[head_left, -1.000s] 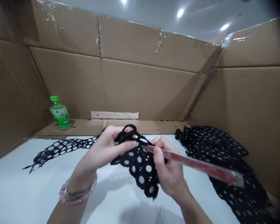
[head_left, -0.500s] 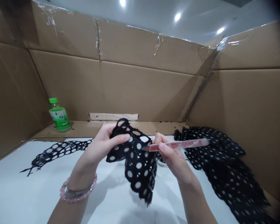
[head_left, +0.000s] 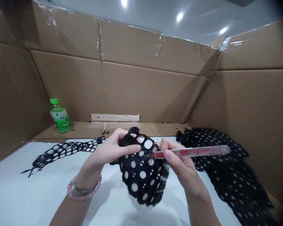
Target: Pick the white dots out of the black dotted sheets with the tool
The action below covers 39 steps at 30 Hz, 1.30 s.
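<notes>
A piece of black fabric with pale dots (head_left: pixel 142 174) hangs above the white tabletop (head_left: pixel 118 201). Its upper edge is cut into open loops. My left hand (head_left: pixel 114 149) pinches it at the upper left, thumb on the front, with a pink bead bracelet on the wrist. Between the thumb and fingers of my right hand (head_left: pixel 179 160) is a slim red tool with a clear cover (head_left: pixel 193 152). The tool's dark pointed tip meets the fabric just below a large open hole. Some right fingertips are hidden behind the tool and fabric.
A green bottle (head_left: pixel 61 119) stands at the back left. An open black mesh strip (head_left: pixel 66 149) lies on the left of the table. More dotted black fabric (head_left: pixel 228 169) is heaped at right. Cardboard walls (head_left: pixel 143 88) surround the table.
Both hands have shifted slightly right, and the dotted fabric with them. The fabric now hangs wider and more rounded. The red tool has moved right and a little down.
</notes>
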{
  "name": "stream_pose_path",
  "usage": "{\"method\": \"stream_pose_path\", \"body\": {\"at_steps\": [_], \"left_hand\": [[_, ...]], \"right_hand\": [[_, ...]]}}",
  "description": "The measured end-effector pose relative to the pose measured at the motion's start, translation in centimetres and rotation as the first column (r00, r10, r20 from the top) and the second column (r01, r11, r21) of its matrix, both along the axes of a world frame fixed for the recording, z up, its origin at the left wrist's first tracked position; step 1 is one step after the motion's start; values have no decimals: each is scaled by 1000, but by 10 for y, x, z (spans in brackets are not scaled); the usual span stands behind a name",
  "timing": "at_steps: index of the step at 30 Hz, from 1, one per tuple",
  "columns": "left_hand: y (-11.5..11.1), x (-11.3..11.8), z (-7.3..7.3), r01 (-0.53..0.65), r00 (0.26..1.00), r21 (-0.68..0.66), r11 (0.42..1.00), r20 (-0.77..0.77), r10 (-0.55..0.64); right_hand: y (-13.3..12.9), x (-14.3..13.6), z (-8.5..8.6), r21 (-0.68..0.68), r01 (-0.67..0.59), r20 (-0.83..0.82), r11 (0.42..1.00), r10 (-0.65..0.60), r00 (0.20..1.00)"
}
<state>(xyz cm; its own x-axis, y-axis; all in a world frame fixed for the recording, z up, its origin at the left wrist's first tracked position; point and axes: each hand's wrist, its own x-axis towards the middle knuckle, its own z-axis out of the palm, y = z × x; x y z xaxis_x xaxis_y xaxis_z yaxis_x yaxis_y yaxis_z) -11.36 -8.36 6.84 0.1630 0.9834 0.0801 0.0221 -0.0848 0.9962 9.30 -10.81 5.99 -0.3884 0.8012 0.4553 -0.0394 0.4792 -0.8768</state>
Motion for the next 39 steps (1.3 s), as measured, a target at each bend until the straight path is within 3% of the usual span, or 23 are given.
{"method": "stream_pose_path", "body": {"at_steps": [9,13,23,28,35,39], "left_hand": [[2,-16,0,144,978,61,988,-163,-132],[-2,-12,2,176,981,126,976,-106,-163],[-7,-7,9,22,1000,105,994,-19,-20],[-5,-7,7,-17,998,123,992,-50,24],[-8,-5,10,8,1000,129,992,-29,-4],[-14,-4,10,91,993,257,962,-100,-67]], "right_hand": [[-7,1,1,5,-45,-14,999,45,999],[-5,3,0,22,-59,29,998,58,998],[-2,-11,-1,-66,-13,-130,998,5,991],[-1,-11,-4,1,11,-125,1000,-11,992],[-6,-14,-8,133,209,5,969,-212,977],[-18,-22,-7,351,353,142,867,-422,896]]}}
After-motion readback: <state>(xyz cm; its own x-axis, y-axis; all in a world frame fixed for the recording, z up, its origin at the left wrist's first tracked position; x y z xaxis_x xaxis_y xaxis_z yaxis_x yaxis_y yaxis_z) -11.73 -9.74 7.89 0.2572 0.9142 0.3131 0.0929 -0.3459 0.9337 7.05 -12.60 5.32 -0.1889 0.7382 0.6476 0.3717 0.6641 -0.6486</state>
